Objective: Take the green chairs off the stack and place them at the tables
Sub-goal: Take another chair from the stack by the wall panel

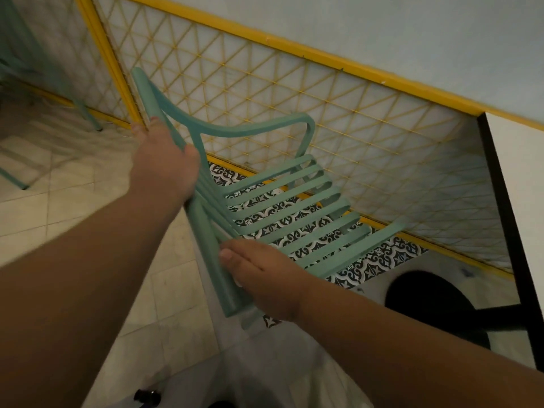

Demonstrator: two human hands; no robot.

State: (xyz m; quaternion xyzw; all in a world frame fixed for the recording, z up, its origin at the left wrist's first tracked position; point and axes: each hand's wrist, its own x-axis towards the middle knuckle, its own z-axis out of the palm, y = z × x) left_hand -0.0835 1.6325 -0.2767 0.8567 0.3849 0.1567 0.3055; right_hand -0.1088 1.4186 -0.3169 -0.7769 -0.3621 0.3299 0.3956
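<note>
Green chair (210, 245) seemingly spans left grip (164, 169), right grip (265, 278).

left hand (164, 166) grips green chair (253, 129), arm extended | right hand (265, 278) grips it, fingers hidden beneath

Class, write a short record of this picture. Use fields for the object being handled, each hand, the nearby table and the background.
object: green chair, slatted, tilted, held by its backrest
left hand: grips the upper end of the backrest
right hand: grips the lower end of the backrest
table: white top, black edge, to the right of the chair
background: yellow lattice wall panel behind the chair
floor contact: cannot tell
</note>
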